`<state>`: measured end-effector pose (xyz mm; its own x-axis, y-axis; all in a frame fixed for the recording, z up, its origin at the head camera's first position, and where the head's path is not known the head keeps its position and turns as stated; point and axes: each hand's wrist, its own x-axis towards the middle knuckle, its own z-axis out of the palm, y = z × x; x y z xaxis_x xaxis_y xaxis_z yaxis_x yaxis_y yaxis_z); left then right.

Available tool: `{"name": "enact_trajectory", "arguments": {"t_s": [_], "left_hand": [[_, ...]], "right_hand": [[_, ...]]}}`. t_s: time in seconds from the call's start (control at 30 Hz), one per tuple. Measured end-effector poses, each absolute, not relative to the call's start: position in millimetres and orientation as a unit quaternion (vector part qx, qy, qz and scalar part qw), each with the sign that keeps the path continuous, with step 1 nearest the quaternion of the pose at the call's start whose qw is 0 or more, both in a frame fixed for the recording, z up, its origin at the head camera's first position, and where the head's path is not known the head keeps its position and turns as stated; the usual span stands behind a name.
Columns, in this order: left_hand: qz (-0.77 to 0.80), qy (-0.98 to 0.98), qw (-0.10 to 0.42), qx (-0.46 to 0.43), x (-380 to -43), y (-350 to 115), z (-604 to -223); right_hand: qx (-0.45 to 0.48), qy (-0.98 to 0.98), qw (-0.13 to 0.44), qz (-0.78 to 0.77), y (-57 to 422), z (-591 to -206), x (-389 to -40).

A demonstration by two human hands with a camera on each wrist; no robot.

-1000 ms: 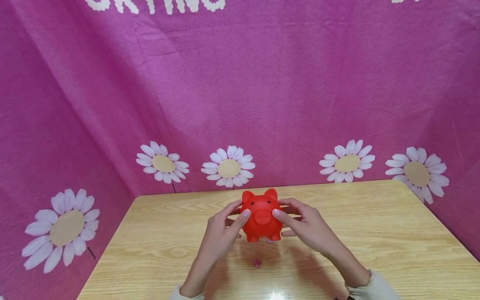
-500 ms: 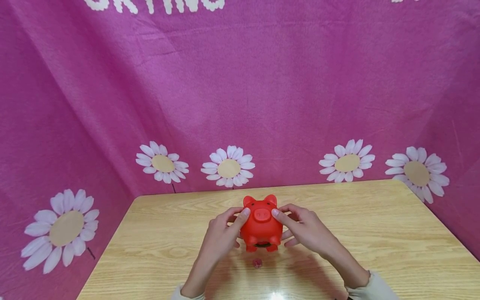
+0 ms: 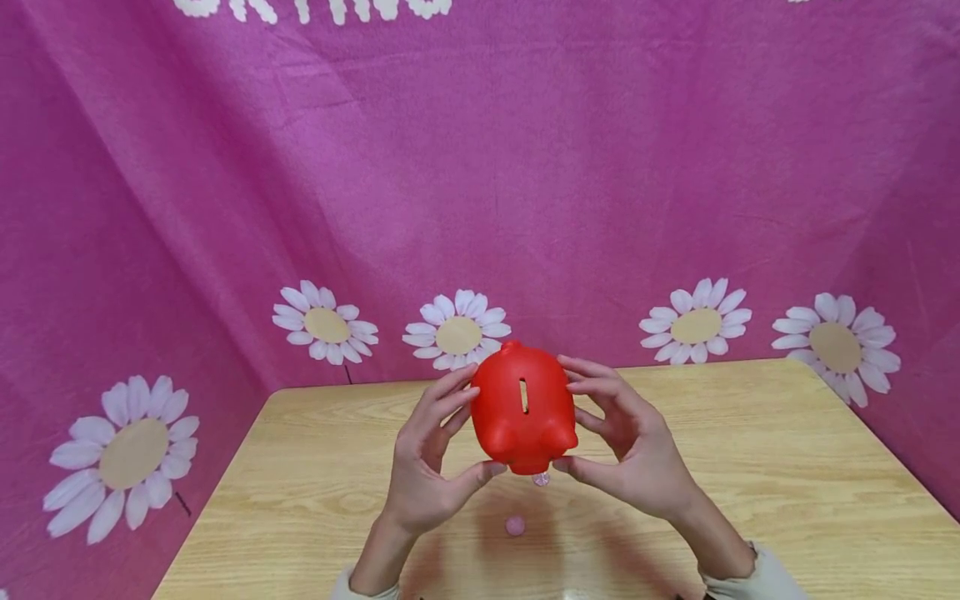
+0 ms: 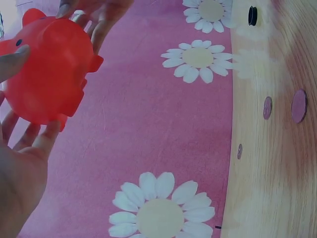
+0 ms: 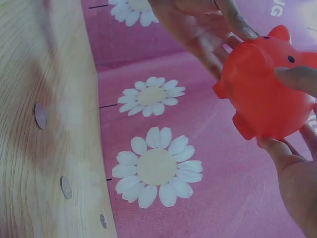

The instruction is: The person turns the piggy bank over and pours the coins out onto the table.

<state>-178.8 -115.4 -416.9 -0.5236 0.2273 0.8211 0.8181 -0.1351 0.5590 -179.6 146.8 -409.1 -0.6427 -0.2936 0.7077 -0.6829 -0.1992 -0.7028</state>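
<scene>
A red piggy bank point(image 3: 525, 400) is held in the air over the wooden table, its back and coin slot turned toward the head camera. Light wood colour shows through the slot. My left hand point(image 3: 427, 475) grips its left side, thumb near the snout and fingers spread along the flank. On the other side my right hand point(image 3: 637, 458) grips it the same way. Below lie a pinkish coin point(image 3: 514, 525) and another coin point(image 3: 541, 479), partly covered by the pig. In the left wrist view a black round plug-like piece point(image 4: 252, 16) stands apart from the coins.
The wooden table point(image 3: 300, 483) ends at a pink curtain point(image 3: 525, 183) printed with white daisies, which encloses the back and sides. A small coin point(image 4: 239, 151) lies near the table's edge in the left wrist view.
The piggy bank first tilted snout up, showing a dark opening underneath. Now it has been raised and tipped forward, so its back and slot show. Both hands turned with it.
</scene>
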Motion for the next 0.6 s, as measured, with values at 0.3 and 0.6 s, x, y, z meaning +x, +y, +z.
{"name": "enact_trajectory", "arguments": {"t_s": [0.3,0.6], "left_hand": [[-0.625,-0.602,0.235,-0.438,-178.9,-115.5,-417.8],[-0.622,-0.631,0.222,-0.407,-178.8,-114.8,-418.8]], "right_hand": [[0.417,-0.598,0.163,0.665,145.5,-409.5,-180.7],[0.381,-0.645,0.146,0.646,148.2,-409.6,-180.1]]}}
